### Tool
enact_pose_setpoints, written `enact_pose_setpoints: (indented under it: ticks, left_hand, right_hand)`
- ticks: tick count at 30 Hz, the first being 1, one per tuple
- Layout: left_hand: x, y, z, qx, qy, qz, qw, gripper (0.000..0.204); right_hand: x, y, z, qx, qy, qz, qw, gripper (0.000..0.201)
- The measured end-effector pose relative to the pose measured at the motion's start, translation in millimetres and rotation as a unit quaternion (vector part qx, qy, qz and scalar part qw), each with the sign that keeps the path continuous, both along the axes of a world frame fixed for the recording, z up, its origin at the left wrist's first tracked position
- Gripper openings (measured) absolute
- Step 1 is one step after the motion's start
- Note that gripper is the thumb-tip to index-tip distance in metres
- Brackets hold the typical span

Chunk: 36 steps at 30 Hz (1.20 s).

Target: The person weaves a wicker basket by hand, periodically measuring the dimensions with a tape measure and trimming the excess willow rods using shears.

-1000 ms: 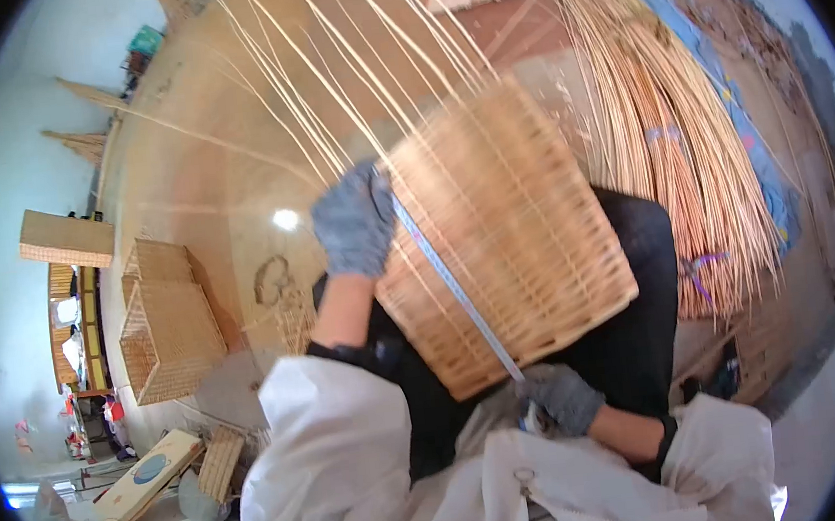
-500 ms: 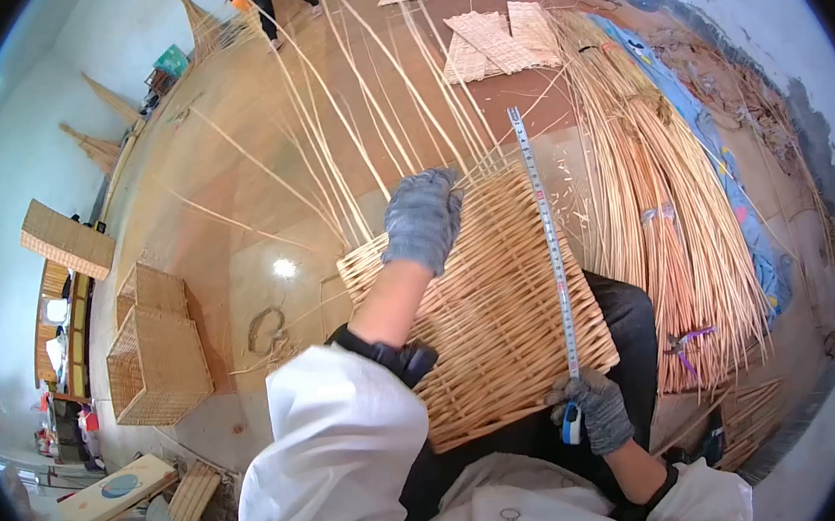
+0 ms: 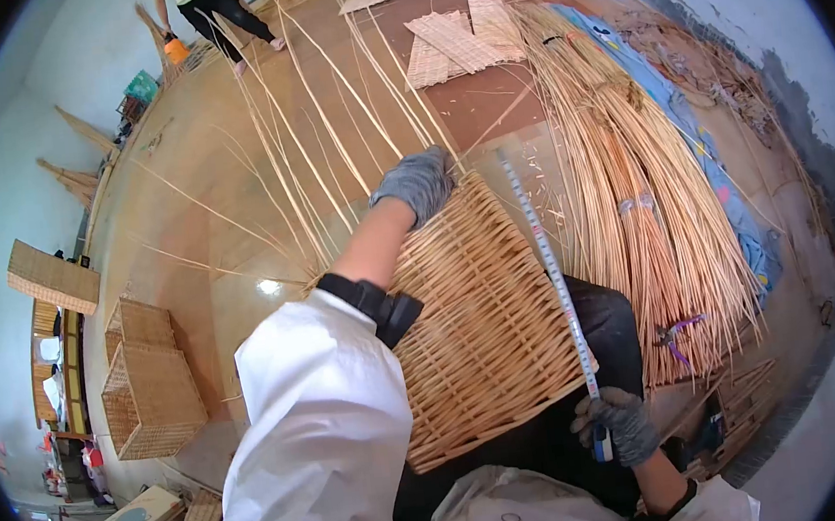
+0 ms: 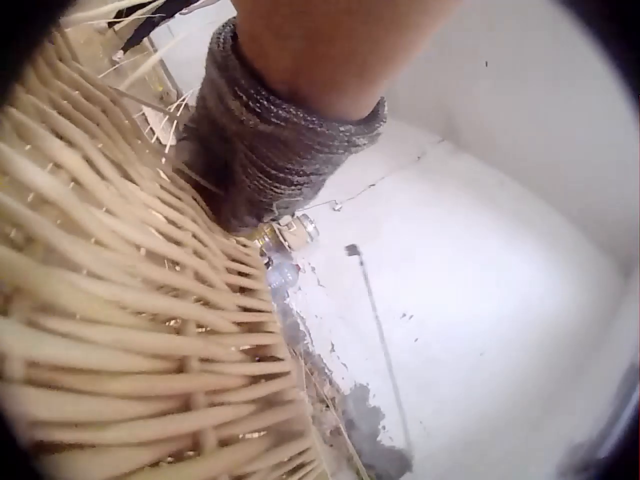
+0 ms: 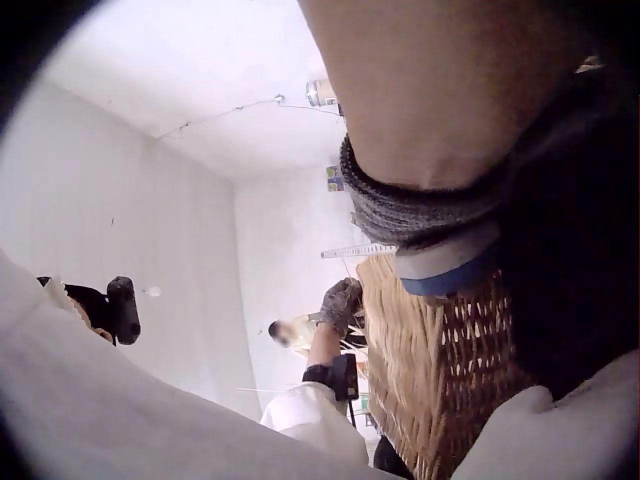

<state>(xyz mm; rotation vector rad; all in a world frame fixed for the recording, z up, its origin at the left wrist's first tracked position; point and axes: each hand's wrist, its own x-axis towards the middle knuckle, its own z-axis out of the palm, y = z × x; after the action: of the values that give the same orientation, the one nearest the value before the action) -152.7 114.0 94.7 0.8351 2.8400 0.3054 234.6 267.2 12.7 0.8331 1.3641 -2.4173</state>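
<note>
A woven wicker panel (image 3: 482,304) with long loose stakes (image 3: 323,119) at its far edge lies across the person's lap. The gloved left hand (image 3: 415,185) grips its far right corner, fingers curled over the edge; its fingers are hidden in the left wrist view, beside the weave (image 4: 120,330). Low at the near right corner, the gloved right hand (image 3: 616,426) holds a blue and white tape measure (image 3: 602,442). The extended blade (image 3: 548,258) slants along the panel's right side, its tip beyond the far corner. The tape case (image 5: 450,265) shows under the right wrist.
Bundled wicker rods (image 3: 633,200) lie on the right beside a blue cloth (image 3: 736,230), with purple-handled cutters (image 3: 681,331) on them. Flat woven pieces (image 3: 462,45) lie farther off. Woven boxes (image 3: 153,386) stand left. Another person (image 3: 213,14) stands at the back.
The left hand has moved right along the panel's far edge to its corner. The tape, earlier across the panel, has shifted to its right side. The other person came into view.
</note>
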Motion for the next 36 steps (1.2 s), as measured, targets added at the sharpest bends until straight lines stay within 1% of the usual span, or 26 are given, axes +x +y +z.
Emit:
enact_pose_setpoints:
  ticks: [1, 2, 4, 5, 7, 8, 9, 12, 13, 15, 18, 19, 20, 21, 22, 23, 24, 25, 26, 29, 31, 36]
  left_hand:
    - [-12, 0, -8, 0.013, -0.015, -0.012, 1.000, 0.037]
    - [-16, 0, -8, 0.026, -0.030, -0.024, 0.999, 0.038]
    - [-22, 0, -7, -0.003, -0.024, -0.024, 0.999, 0.034]
    - [-23, 0, -6, -0.019, -0.022, -0.025, 0.999, 0.032]
    - [-22, -7, -14, 0.082, -0.032, 0.004, 0.996, 0.030]
    - [-18, -10, -17, 0.132, -0.038, 0.019, 0.990, 0.028]
    - [-12, -10, -12, 0.145, -0.075, 0.041, 0.986, 0.028]
    - [-15, -18, -19, 0.275, -0.196, 0.018, 0.941, 0.025]
    - [-19, -20, -18, 0.271, -0.210, 0.048, 0.938, 0.024]
    - [-13, -19, -1, 0.261, -0.242, 0.106, 0.929, 0.023]
    - [-10, -31, -9, 0.420, -0.283, 0.184, 0.843, 0.025]
    - [-27, -42, -27, 0.331, -0.234, 0.052, 0.913, 0.030]
    - [-21, -41, -21, 0.264, -0.198, 0.005, 0.944, 0.031]
    - [-9, -36, -12, 0.195, -0.167, -0.044, 0.966, 0.033]
    - [-1, -32, -1, 0.154, -0.156, -0.045, 0.975, 0.033]
    - [7, -29, 6, 0.112, -0.148, -0.049, 0.981, 0.034]
    - [16, -29, 11, 0.136, -0.151, -0.051, 0.978, 0.033]
    - [18, -29, 14, 0.162, -0.145, -0.053, 0.975, 0.033]
    - [15, -30, 9, 0.166, -0.140, -0.064, 0.974, 0.033]
    - [3, -38, -1, 0.180, -0.125, -0.089, 0.972, 0.033]
    - [-4, -40, -7, 0.191, -0.131, -0.101, 0.968, 0.033]
    - [-1, -43, -6, 0.197, -0.136, -0.090, 0.967, 0.033]
  right_hand:
    - [0, -1, 0, -0.002, -0.001, 0.008, 1.000, 0.025]
    - [1, 0, -1, -0.026, 0.003, 0.014, 1.000, 0.026]
    - [0, 4, -5, -0.075, 0.010, 0.024, 0.997, 0.027]
    - [-3, 6, -3, -0.048, -0.002, 0.041, 0.998, 0.024]
    - [-13, 10, 8, 0.003, -0.024, 0.072, 0.997, 0.019]
    - [-18, 11, 12, -0.008, -0.024, 0.068, 0.997, 0.018]
    - [-23, 12, 16, -0.018, -0.025, 0.065, 0.997, 0.018]
    - [-28, 14, 23, -0.032, -0.024, 0.072, 0.997, 0.018]
    - [-28, 15, 23, -0.035, -0.026, 0.076, 0.996, 0.018]
    - [-27, 15, 24, -0.029, -0.035, 0.087, 0.995, 0.018]
    - [-30, 16, 30, -0.015, -0.042, 0.102, 0.994, 0.017]
    - [-33, 16, 30, -0.016, -0.038, 0.104, 0.994, 0.017]
    - [-33, 17, 31, -0.018, -0.039, 0.104, 0.994, 0.017]
    - [-31, 16, 31, -0.022, -0.038, 0.100, 0.994, 0.017]
    - [-30, 14, 32, 0.002, -0.051, 0.122, 0.991, 0.019]
    - [-24, 12, 28, -0.014, -0.047, 0.107, 0.993, 0.019]
    - [-20, 12, 18, -0.022, -0.057, 0.107, 0.992, 0.021]
    - [-19, 9, 15, 0.001, -0.043, 0.089, 0.995, 0.021]
    - [-16, 5, 13, 0.024, -0.028, 0.074, 0.997, 0.022]
    - [-11, -4, -5, 0.086, 0.001, 0.072, 0.994, 0.030]
    - [-11, -5, -3, 0.079, -0.005, 0.073, 0.994, 0.030]
    - [-10, -8, -6, 0.067, -0.019, 0.080, 0.994, 0.028]
